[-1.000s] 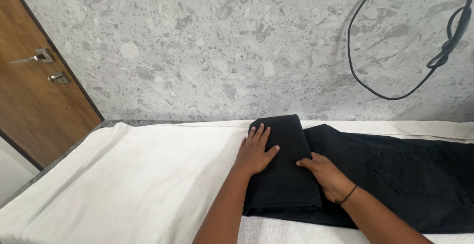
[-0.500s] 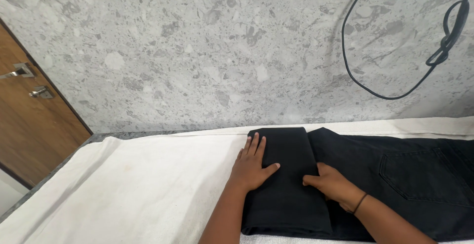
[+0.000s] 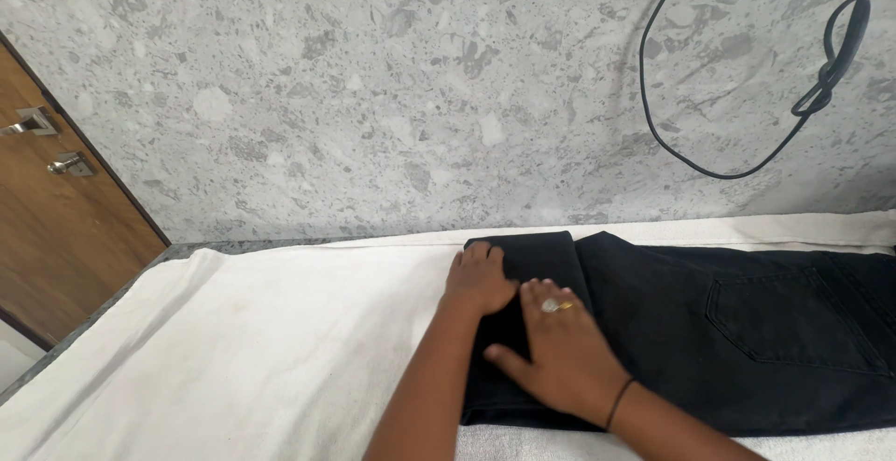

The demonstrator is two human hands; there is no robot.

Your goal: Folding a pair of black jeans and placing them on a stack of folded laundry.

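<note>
Black trousers lie flat on a white cloth covering the table, at about 3 o'clock from frame centre, with their folded end doubled back toward 9 o'clock. The left hand presses palm-down, fingers flat, on that fold, grasping nothing; the right hand lies spread beside it at 5 o'clock, likewise flat and empty. As a judgement, uneven pressure could skew the fold or drag the cloth into wrinkles beneath. No container is in view; a back pocket shows, its contents unseen.
</note>
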